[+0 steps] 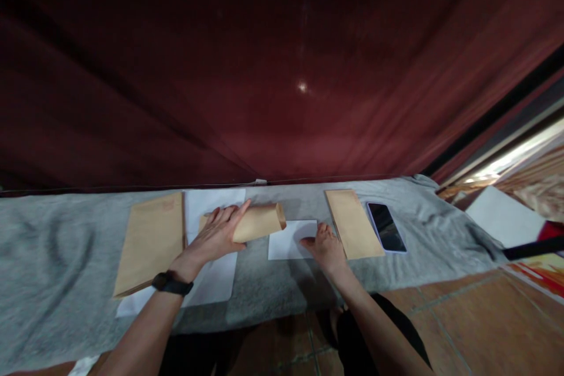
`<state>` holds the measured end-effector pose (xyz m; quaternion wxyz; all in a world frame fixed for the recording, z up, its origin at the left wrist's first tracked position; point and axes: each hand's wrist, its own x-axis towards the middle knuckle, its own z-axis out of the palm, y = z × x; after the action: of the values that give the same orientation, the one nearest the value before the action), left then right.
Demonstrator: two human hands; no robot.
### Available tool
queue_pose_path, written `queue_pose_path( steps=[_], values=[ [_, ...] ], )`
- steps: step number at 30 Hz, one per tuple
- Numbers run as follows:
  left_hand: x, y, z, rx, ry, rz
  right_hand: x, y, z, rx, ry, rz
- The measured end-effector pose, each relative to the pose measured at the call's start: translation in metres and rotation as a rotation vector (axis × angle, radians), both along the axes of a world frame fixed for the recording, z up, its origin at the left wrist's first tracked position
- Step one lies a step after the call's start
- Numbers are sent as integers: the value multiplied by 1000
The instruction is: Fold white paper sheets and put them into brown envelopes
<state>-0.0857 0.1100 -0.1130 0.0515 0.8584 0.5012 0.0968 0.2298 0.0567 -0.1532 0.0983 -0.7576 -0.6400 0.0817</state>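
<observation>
My left hand (pixel 223 230), with a dark band on its wrist, grips a brown paper envelope (pixel 259 222) whose right end gapes a little. Fingers lie across the envelope's top and the thumb is at its near edge. To the right, my right hand (pixel 326 247) has its fingers curled at the right edge of a white sheet of paper (pixel 288 241), holding it flat on the cloth. The envelope's open end slightly overlaps the sheet's upper left corner. Under my left hand lie larger white sheets (pixel 215 285), partly covered.
Left of the white sheets is a stack of brown envelopes (pixel 152 241). On the right lie more brown envelopes (pixel 355 223) and a phone (pixel 386 228). Grey cloth (pixel 53 264) covers the narrow surface, which a dark red curtain (pixel 282 100) borders behind. Tiled floor (pixel 476 317) shows below.
</observation>
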Motion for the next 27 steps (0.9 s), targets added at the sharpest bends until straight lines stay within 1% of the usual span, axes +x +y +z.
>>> queue_pose_path(
  steps=[2, 4, 6, 9, 12, 14, 17, 19, 21, 23, 25, 27],
  values=[
    [-3, 2, -1, -12, 2, 6, -3, 0, 2, -27, 26, -27],
    [-4, 2, -1, -20, 0, 9, -1, 3, 3, -45, 101, -67],
    [-4, 3, -1, -22, -3, 5, 4, 5, 1, -27, 192, -80],
    [-4, 3, -1, -26, -7, 1, 11, 10, -3, 38, 310, -18],
    [-5, 4, -2, -20, -15, 2, 23, 19, -1, 98, 426, 23],
    [-6, 4, -4, -10, -20, -1, 35, 25, 5, 187, 533, -1],
    [-6, 4, -7, -8, -29, -12, 52, 33, 18, 400, 707, -48],
    [-6, 5, -8, -17, -33, -11, 58, 35, 25, 515, 816, -66],
    [-4, 5, -9, -29, -39, 0, 57, 36, 31, 559, 941, -66],
    [-2, 6, -9, -40, -46, 10, 50, 34, 33, 561, 1040, -49],
    [0, 7, -9, -45, -53, 11, 40, 33, 33, 541, 1063, -23],
    [1, 8, -9, -48, -62, 8, 31, 32, 33, 505, 1037, -4]
  ],
)
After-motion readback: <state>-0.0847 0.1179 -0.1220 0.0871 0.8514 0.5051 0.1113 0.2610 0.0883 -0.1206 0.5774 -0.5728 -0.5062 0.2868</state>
